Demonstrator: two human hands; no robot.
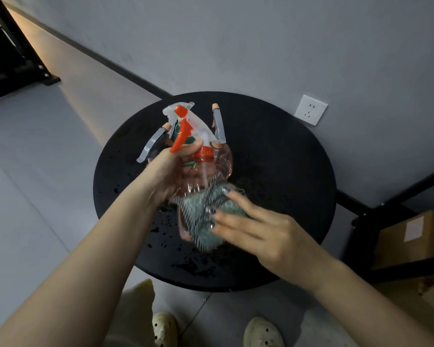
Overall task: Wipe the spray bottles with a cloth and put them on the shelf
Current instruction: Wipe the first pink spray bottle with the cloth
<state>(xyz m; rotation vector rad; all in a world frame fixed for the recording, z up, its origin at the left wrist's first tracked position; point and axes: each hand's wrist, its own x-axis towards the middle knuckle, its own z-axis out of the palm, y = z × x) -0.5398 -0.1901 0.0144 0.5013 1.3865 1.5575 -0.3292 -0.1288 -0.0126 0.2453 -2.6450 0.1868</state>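
Now, above the table (273, 146), the left hand (171, 171) grips the bottle (201, 176) while the right hand (256, 231) presses the cloth (206, 211) flat-fingered; shelving likely comes next.

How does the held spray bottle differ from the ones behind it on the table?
The orange-trigger bottle is lifted off the round table, gripped by the left hand and rubbed with the cloth under the right hand; the grey-trigger bottles stand untouched on the table. Trigger colour differs: bright orange versus pale grey. Both kinds have trigger spray heads.
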